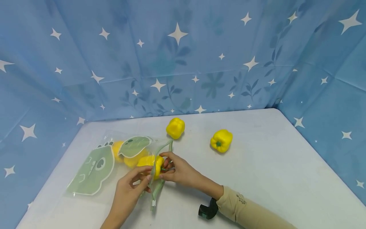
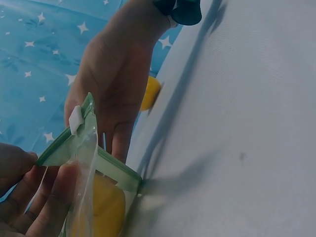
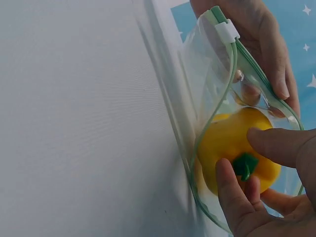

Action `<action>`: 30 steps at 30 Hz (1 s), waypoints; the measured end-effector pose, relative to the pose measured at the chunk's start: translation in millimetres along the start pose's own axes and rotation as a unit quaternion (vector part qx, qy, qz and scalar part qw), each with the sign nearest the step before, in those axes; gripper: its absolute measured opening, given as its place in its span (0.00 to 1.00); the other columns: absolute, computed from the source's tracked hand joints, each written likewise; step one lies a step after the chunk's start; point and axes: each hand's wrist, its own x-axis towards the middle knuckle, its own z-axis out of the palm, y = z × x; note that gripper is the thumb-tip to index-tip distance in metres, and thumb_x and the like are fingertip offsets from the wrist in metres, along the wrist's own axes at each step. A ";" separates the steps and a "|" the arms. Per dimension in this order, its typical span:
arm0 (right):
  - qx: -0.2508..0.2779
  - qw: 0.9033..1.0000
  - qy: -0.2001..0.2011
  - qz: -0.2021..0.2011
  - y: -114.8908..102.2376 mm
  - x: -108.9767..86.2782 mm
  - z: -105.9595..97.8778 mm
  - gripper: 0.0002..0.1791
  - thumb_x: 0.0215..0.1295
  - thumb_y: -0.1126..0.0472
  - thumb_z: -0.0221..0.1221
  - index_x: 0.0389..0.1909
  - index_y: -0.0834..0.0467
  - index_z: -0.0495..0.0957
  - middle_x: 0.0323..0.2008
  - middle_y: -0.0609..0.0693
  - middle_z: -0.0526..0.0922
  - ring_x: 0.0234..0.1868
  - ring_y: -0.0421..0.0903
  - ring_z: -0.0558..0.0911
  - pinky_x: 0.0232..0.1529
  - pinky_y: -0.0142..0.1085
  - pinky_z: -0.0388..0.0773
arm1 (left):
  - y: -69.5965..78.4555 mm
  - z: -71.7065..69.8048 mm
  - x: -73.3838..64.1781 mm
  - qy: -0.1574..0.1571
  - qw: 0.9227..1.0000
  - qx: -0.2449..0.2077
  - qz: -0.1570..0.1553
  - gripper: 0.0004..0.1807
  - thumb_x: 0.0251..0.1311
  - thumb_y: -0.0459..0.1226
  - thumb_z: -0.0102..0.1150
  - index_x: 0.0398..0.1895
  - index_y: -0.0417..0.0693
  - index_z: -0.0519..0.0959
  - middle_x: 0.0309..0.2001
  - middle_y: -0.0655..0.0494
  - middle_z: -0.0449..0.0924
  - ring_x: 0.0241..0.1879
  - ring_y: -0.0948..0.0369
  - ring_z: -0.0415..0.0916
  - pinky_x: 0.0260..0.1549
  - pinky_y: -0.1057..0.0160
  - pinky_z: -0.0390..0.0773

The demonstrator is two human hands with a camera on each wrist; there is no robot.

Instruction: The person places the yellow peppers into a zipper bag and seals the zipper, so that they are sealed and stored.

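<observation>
A clear zip bag (image 1: 97, 171) with a green cartoon print and green zip edges lies on its side, its mouth open toward the right. My left hand (image 1: 128, 189) pinches the near edge of the mouth between thumb and fingers. At the opening, my right hand (image 1: 183, 170) holds a yellow bell pepper (image 3: 227, 140) partly inside the bag, thumb and fingers around its green stem end. Deeper in the bag are more yellow peppers (image 1: 118, 149), partly covered by the print. A white slider (image 3: 227, 31) sits at one end of the zip.
Two yellow bell peppers lie loose on the white table (image 1: 274, 165): one pepper (image 1: 175, 128) behind the bag's mouth, another pepper (image 1: 221, 141) farther right. A curved black object (image 1: 208, 210) shows beside the right sleeve (image 1: 251, 203). A blue star-patterned curtain (image 1: 177, 63) surrounds the table's back and sides.
</observation>
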 end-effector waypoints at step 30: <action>0.048 0.998 0.003 0.031 8.8 -0.6 -5.5 0.24 0.71 0.67 0.65 0.64 0.62 0.71 0.42 0.56 0.83 0.33 0.46 0.88 0.35 0.34 0.88 | -3.0 2.1 -0.7 0.016 1.000 0.005 0.002 0.13 0.69 0.31 0.65 0.55 0.45 0.83 0.47 0.49 0.84 0.37 0.62 0.84 0.27 0.58 0.89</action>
